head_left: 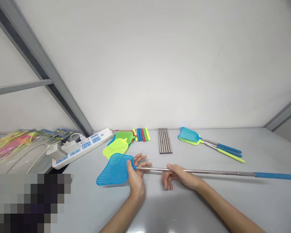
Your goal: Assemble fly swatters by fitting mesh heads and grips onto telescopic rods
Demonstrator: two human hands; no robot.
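A blue fly swatter (116, 170) lies across my view, its telescopic metal rod drawn out long and its blue handle pointing right. My left hand (136, 181) grips it where the mesh head joins the rod, thumb on top and the other fingers partly spread behind. Further along, my right hand (177, 176) pinches the rod between thumb and curled fingers. Beyond the left hand lie loose swatter heads: a yellow one (116, 147) and a green one (124, 137), overlapping others. Several coloured handle sleeves (142, 135) and several short metal tubes (165, 140) are lined up behind the hands.
Three swatters with blue and yellow handles (229, 150) are stacked at the back right of the grey table (208, 207). On the left, a white power strip (83, 147) holds plugs and cables, beside plastic-bagged colourful items (16, 145). A white wall stands behind.
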